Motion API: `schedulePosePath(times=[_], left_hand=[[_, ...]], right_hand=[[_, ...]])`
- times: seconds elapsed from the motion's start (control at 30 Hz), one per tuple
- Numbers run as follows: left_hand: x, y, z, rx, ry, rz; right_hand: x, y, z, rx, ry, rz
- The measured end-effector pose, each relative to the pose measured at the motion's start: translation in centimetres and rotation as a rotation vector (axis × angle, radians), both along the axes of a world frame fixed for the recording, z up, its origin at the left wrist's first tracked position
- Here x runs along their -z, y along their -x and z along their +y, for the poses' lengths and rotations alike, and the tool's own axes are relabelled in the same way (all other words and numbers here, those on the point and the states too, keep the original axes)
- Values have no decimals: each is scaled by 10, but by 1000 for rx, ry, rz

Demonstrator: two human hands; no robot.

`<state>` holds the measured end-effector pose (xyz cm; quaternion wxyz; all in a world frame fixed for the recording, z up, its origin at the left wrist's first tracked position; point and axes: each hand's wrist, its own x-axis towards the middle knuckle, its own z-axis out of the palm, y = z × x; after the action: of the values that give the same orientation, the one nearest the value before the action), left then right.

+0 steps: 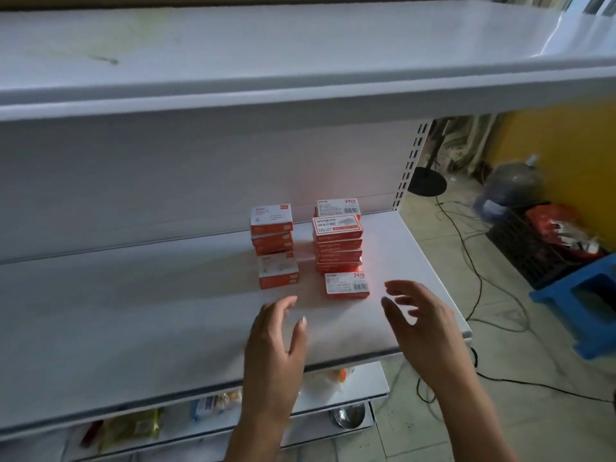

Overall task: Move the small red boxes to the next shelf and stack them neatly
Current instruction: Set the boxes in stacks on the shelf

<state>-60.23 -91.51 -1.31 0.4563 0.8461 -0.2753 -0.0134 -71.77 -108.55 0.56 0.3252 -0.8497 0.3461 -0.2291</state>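
Small red and white boxes stand on the white middle shelf (pixel 166 311) near its right end. A left stack (pixel 272 228) rises at the back, with a lower box pile (pixel 277 271) in front of it. To the right, a taller stack (pixel 337 243) has another box (pixel 338 207) behind it and a single flat box (pixel 347 284) in front. My left hand (pixel 276 348) hovers open over the shelf's front, below the boxes. My right hand (pixel 420 321) is open too, just right of the single flat box, touching nothing.
A bare white upper shelf (pixel 300 85) overhangs the boxes. Lower shelves (pixel 200 411) hold packets and a metal bowl (pixel 346 416). To the right on the tiled floor are cables, a blue stool (pixel 583 301), a black crate (pixel 533 248) and a water jug (pixel 510 188).
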Motion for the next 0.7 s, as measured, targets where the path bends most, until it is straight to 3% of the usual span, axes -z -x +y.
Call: schedulePosePath(times=[0.27,0.7], left_hand=[[-36,-76,157,-161,-22,-160],[-52,-148,513,-621,-113,-195]], right_hand=[[-34,-92,133,-517,195,26],[-43,-250,454,-962,159,-66]])
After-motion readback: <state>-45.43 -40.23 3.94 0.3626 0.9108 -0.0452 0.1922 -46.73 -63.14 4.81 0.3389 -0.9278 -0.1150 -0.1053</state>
